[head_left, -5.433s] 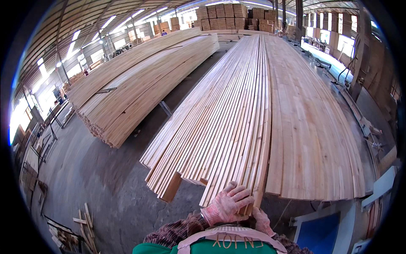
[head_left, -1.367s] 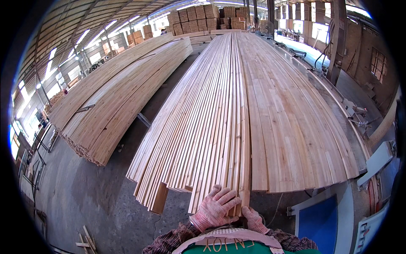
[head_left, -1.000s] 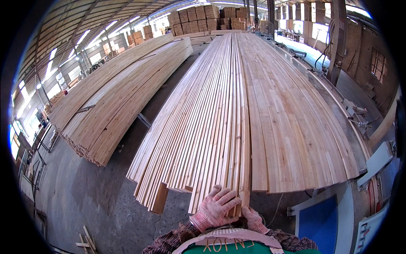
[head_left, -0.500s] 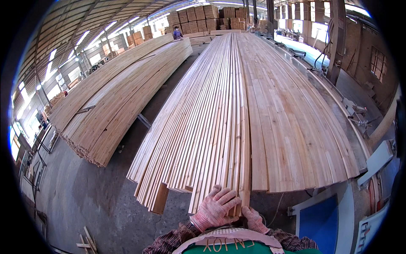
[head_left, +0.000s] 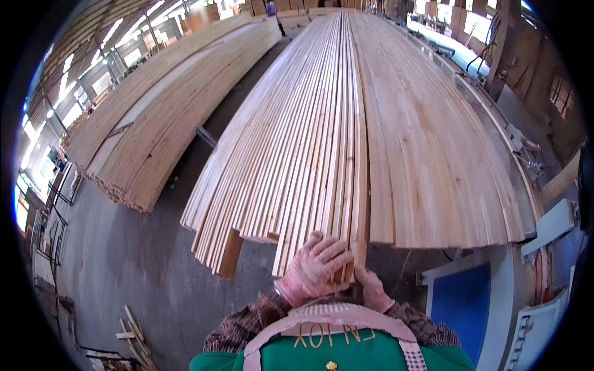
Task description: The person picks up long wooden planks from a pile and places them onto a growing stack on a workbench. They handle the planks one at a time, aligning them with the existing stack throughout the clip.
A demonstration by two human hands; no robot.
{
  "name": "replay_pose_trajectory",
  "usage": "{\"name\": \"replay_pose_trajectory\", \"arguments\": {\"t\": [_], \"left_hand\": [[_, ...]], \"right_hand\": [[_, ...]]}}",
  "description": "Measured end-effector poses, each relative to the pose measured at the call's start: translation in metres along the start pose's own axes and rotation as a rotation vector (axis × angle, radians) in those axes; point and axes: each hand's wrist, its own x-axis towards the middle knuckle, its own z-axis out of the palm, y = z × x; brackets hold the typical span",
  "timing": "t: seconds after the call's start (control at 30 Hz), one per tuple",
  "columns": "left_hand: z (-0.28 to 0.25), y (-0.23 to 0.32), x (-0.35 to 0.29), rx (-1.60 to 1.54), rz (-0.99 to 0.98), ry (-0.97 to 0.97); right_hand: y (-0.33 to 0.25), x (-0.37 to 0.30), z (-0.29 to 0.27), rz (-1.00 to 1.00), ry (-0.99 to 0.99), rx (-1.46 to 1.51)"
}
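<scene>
Long, pale wooden boards (head_left: 288,161) stand on edge, packed side by side, their near ends uneven. My left hand (head_left: 314,269), in a pinkish knitted work glove, grips the near ends of the boards at the right of this row, its fingers bent over their top edges. Close beside it, my right hand (head_left: 373,290), gloved the same way, holds the end of the rightmost board (head_left: 359,229) with the thumb side up. The fingers of that hand are mostly hidden below. To the right, wide boards (head_left: 433,167) lie flat, edge to edge.
A large stack of boards (head_left: 161,111) stands at the left, with a person (head_left: 271,9) at its far end. A blue-and-white machine panel (head_left: 461,309) is at the lower right. Loose wood scraps (head_left: 136,337) lie on the concrete floor (head_left: 142,266). A metal rail (head_left: 495,123) runs along the right.
My view has tilted downward, so the boards appear higher and more of my green apron shows. Both hands keep their places at the board ends.
</scene>
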Motion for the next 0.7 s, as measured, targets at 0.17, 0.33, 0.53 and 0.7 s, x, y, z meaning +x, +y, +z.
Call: {"name": "replay_pose_trajectory", "arguments": {"t": [0.17, 0.33, 0.53, 0.7], "left_hand": [[0.001, 0.0, -0.024, -0.117, -0.066, 0.088], [-0.011, 0.009, -0.098, -0.248, -0.517, 0.514], [0.024, -0.001, -0.155, -0.971, -1.322, 0.845], [0.054, -0.025, -0.153, -1.452, -1.368, 0.696]], "right_hand": [[0.008, 0.011, -0.021, 0.014, -0.114, -0.009], [0.019, 0.018, -0.033, 0.098, -0.327, 0.082], [0.01, 0.014, -0.035, 0.259, -0.292, 0.085], [0.016, 0.024, -0.031, 0.274, -0.506, 0.331]]}}
